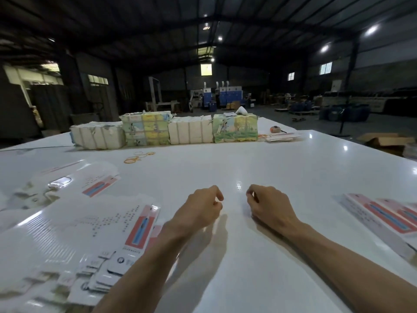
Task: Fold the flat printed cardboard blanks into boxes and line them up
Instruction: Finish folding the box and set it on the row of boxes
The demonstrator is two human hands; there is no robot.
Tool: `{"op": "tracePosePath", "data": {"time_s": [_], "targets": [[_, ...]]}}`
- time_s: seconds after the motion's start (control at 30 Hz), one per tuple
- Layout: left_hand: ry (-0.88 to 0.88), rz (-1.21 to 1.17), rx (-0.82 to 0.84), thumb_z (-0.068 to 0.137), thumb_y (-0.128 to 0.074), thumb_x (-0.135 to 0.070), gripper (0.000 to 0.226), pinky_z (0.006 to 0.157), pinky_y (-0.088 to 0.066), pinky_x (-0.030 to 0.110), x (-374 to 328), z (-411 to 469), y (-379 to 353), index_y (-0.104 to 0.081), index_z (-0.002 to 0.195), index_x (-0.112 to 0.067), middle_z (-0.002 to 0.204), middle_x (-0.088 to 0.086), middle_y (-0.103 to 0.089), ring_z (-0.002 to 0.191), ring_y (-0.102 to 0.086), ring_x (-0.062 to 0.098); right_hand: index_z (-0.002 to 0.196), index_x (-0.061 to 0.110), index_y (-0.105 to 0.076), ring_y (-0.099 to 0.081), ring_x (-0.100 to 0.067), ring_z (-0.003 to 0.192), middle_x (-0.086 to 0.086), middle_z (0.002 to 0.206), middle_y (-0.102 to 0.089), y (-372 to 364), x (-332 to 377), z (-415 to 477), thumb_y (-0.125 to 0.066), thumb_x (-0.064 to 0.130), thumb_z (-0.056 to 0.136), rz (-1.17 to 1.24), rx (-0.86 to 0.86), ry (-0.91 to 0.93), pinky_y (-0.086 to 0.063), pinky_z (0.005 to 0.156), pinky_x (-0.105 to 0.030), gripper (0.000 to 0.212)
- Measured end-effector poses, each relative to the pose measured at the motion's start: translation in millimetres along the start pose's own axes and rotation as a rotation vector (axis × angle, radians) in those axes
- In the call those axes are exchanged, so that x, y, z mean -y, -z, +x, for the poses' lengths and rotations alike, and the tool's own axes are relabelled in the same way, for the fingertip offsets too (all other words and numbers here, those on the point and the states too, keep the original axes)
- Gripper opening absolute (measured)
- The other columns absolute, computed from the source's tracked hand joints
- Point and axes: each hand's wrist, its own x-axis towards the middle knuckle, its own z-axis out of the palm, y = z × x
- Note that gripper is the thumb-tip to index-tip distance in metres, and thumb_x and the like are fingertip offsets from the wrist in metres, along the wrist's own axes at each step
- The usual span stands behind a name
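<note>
Flat printed blanks (94, 231), glossy stack on the table (270, 159) beside my left hand (198, 210): likely light, thin, slippery, crease-prone; I'd lift one by an edge; left and right hand (269, 206) fingers (217, 192) loosely curled, empty.

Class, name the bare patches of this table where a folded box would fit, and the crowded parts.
Bare: the table from the left hand and right hand to the rubber bands and wrapped bundles; also between right hand and folded boxes. Crowded: the left side, under flat blanks.
</note>
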Motion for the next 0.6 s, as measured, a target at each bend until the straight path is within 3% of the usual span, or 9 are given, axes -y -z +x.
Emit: {"op": "tracePosePath", "data": {"time_s": [0.13,0.27,0.47,0.6], "targets": [[0.263,0.414,0.072,0.103,-0.056,-0.023,0.035,0.098,-0.050,0.037,22,-6,45,-0.052,0.135,-0.010,0.137,0.012,-0.055,0.123,-0.055,0.030,0.092,0.024,-0.066,-0.065,-0.019,0.074,0.007,0.075,-0.070,-1,-7,1,-0.050,0.025,0.099,0.123,-0.001,-0.038,-0.056,0.074,-0.037,0.018],[0.567,0.710,0.143,0.079,-0.086,-0.058,0.087,0.103,-0.047,0.041,33,-21,72,-0.050,0.142,-0.012,0.140,0.013,-0.049,0.129,-0.047,0.033,0.093,0.025,-0.069,-0.066,-0.019,0.080,0.007,0.081,-0.071,0,-4,5,-0.050,0.025,0.101,0.188,0.007,-0.029,-0.055,0.077,-0.038,0.021],[0.602,0.769,0.184,0.073,-0.082,-0.071,0.071,0.097,-0.052,0.035,59,-30,85,-0.057,0.112,-0.017,0.103,0.000,-0.068,0.101,-0.065,0.019,0.096,0.025,-0.071,-0.065,-0.015,0.083,0.009,0.087,-0.072,0,-3,6,-0.052,0.026,0.102,0.237,0.014,-0.013,-0.055,0.078,-0.038,0.021],[0.663,0.647,0.164,0.063,-0.089,-0.067,0.085,0.099,-0.056,0.040,62,-30,90,-0.059,0.121,-0.013,0.105,0.004,-0.069,0.098,-0.067,0.021,0.094,0.026,-0.072,-0.062,-0.007,0.078,0.016,0.076,-0.068,0,-4,5,-0.053,0.024,0.101,0.270,0.021,-0.006,-0.050,0.069,-0.033,0.021]]}}
